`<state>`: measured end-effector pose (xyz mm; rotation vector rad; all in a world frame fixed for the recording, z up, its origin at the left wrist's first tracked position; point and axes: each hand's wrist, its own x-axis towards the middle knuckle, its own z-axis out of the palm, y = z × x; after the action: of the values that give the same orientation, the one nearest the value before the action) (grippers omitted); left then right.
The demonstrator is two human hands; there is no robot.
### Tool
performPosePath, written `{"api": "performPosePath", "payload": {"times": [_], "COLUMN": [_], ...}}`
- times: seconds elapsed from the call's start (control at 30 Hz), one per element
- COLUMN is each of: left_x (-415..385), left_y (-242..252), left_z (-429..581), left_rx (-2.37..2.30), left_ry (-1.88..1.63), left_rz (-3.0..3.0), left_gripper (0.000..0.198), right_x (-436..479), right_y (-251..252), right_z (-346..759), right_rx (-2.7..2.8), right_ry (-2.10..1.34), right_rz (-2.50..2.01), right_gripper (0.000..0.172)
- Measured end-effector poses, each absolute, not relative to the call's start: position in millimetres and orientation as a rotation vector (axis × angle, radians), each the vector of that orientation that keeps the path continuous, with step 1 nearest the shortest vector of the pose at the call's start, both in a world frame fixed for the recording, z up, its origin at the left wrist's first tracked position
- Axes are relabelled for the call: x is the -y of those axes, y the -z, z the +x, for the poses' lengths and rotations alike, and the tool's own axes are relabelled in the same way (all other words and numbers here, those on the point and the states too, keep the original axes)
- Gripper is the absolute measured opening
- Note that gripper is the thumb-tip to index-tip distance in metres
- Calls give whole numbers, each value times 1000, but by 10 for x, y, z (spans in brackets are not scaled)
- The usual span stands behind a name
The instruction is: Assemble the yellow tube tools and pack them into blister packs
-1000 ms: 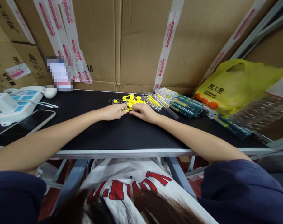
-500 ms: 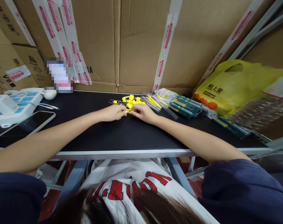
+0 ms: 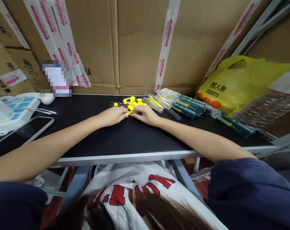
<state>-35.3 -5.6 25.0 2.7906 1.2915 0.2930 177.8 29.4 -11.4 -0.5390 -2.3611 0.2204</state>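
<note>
Both my hands meet at the back middle of a black table. My left hand and my right hand have their fingers pinched together on a small yellow piece at the near edge of a pile of yellow pieces with metal rings. The fingertips nearly touch each other. What exactly sits between them is too small to make out fully.
Clear sleeves with yellow parts and dark green packaged cards lie right of the pile. A yellow plastic bag stands far right. A phone and a white power strip lie at left. Cardboard boxes wall the back.
My hands stay pinched at the pile with only slight finger movement. The view has shifted a little, so everything sits slightly lower and to the left.
</note>
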Motion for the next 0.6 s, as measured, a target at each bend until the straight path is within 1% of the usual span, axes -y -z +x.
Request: {"api": "performPosePath", "payload": {"times": [0.3, 0.43, 0.6], "left_x": [110, 159, 204], "left_y": [-257, -275, -288], "left_z": [-314, -272, -246], "left_rx": [-1381, -1415, -1380], "left_ry": [-314, -300, -357], "left_rz": [2829, 2817, 2626], "left_gripper": [34, 29, 24], "right_x": [-206, -200, -223], "right_y": [64, 60, 76], "right_z": [1751, 1751, 1755], "right_rx": [2260, 2252, 2242], "right_ry": [-327, -346, -370], "right_rz": [-603, -612, -641], "right_gripper": [43, 45, 47]}}
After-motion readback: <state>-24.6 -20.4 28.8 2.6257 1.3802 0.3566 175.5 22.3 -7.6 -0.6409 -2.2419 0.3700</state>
